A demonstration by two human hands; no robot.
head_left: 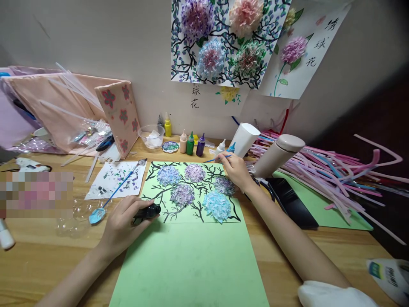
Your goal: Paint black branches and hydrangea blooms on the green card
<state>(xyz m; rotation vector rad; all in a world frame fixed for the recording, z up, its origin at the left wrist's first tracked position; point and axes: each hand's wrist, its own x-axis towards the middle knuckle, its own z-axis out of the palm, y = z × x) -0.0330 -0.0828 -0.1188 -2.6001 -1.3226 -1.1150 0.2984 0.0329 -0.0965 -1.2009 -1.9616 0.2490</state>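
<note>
Black bottle [148, 212] sits in the left hand [123, 221], lower left of centre; fingers curled round it, half its body hidden from where I stand. Right hand [234, 168], right of centre, pinches a thin blue brush [217, 159], fingers closed near its end; tip at the picture's top edge. Flower picture [182, 195], five puffy blooms and black branches, lies mid-frame on green paper [191, 264]; right hand covers its upper right corner.

Containers: clear bowl [151, 136], upper centre-left, white wads inside. Paint dish [170, 146] beside it, green and purple smears. Peach bottle [183, 142], green bottle [189, 144], purple bottle [200, 145] in a row. White bottle [220, 147] and blue bottle [231, 147] partly behind the right hand. Beige flask [279, 155], right of centre, lid on, contents unseen. Pink fabric box [123, 115], upper left, crinkled clear plastic in it.

Left edge: pixelated patch, unreadable. Clear tray [75, 217] below it hard to make out. Labelled bottle [391, 279], lower right, cut off.
</note>
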